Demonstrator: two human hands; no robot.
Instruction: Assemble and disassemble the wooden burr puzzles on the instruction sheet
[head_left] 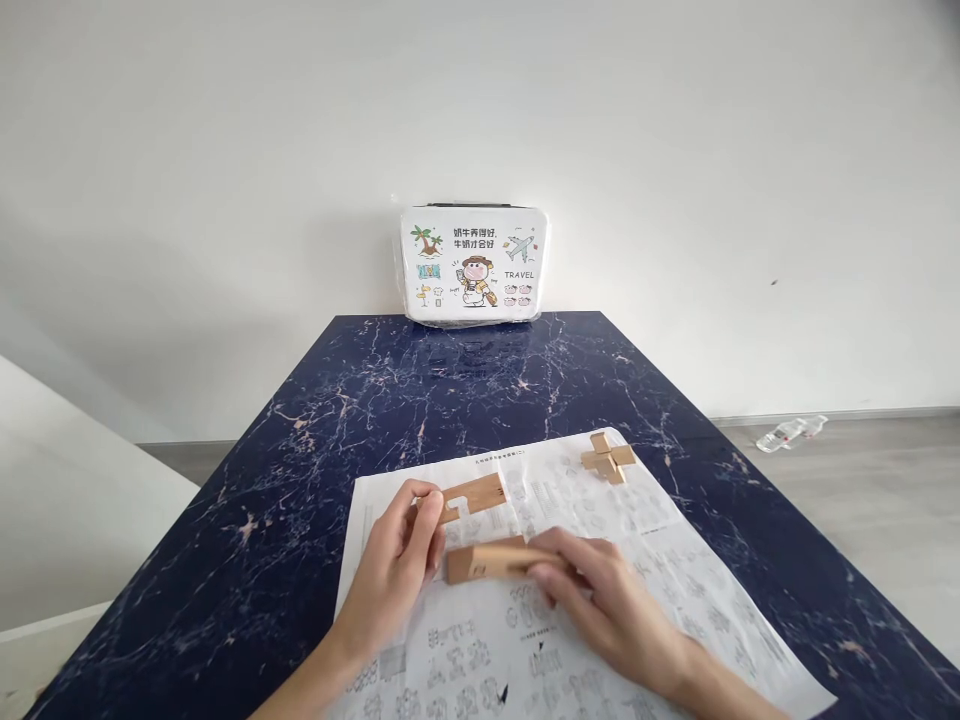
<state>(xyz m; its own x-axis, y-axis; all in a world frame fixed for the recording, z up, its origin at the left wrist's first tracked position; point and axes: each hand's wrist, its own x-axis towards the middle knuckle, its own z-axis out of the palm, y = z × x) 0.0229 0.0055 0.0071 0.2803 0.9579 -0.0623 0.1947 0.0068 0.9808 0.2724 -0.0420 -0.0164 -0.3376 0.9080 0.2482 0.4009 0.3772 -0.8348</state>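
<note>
My left hand is closed on a flat notched wooden puzzle piece, its cut-out facing the sheet. My right hand grips the right end of a second wooden puzzle piece, a thicker block with a dark mark near its left end. The two pieces are apart, the block lower and nearer to me. Both are held over a printed instruction sheet with rows of small line drawings. Toward the sheet's far right corner lies a cross-shaped assembly of wooden pieces. My fingers hide parts of both held pieces.
Under the sheet is a dark blue marble-patterned table. At its far edge, against the wall, stands a white cartoon-printed case in clear wrapping. A clear plastic bottle lies on the floor to the right.
</note>
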